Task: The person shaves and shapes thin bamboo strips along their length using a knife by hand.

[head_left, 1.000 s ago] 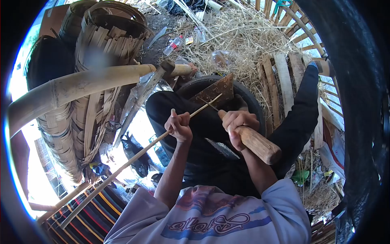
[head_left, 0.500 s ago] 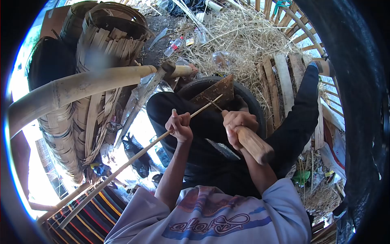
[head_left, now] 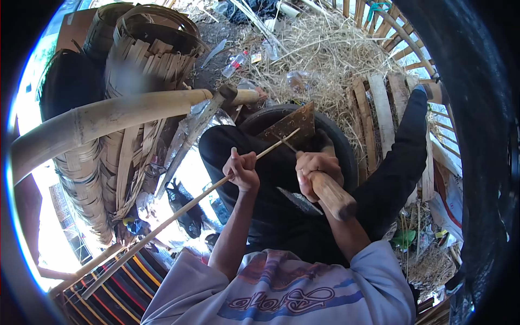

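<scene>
"As the wooden handle (head_left: 333, 196) is thick, what grips it?"

"The right hand (head_left: 319, 169), fist wrapped round it, presumably for control."

"And the stick (head_left: 187, 208)?"

"Slanting from near left to far centre, clasped by the left hand (head_left: 241, 169), apparently for steadiness; a thin blade (head_left: 291, 145) crosses its far end, before a rusty plate (head_left: 303, 120)."

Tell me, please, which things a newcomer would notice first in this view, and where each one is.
The eye would probably fall first on the thick bamboo pole sweeping across the upper left, with woven baskets behind it. Near the centre, the left hand grips a long thin stick, and the right hand holds a wooden-handled tool. Straw is strewn toward the top, right of centre.
</scene>
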Demonstrator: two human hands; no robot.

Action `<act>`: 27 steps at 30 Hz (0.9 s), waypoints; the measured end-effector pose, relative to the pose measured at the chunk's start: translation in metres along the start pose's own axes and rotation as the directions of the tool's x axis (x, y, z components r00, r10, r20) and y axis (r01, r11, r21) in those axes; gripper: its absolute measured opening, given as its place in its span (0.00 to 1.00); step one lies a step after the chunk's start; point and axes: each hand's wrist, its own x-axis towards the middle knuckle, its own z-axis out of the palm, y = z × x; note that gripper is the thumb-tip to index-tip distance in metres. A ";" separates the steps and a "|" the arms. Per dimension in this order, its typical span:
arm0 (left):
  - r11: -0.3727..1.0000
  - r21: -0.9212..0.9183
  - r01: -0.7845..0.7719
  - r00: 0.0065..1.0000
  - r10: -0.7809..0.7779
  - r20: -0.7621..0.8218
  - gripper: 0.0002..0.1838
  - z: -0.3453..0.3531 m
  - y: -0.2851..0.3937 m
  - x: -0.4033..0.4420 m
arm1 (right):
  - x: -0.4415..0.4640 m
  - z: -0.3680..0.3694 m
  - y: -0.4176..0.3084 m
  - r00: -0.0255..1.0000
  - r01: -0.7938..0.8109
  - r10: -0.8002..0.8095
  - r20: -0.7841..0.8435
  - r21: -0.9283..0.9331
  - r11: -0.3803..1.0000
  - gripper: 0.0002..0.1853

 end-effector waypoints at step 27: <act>1.000 0.004 -0.020 1.000 0.020 0.006 0.28 0.006 0.001 0.001 | -0.010 -0.004 -0.002 0.874 -0.471 0.475 -0.104 0.062 0.880 0.09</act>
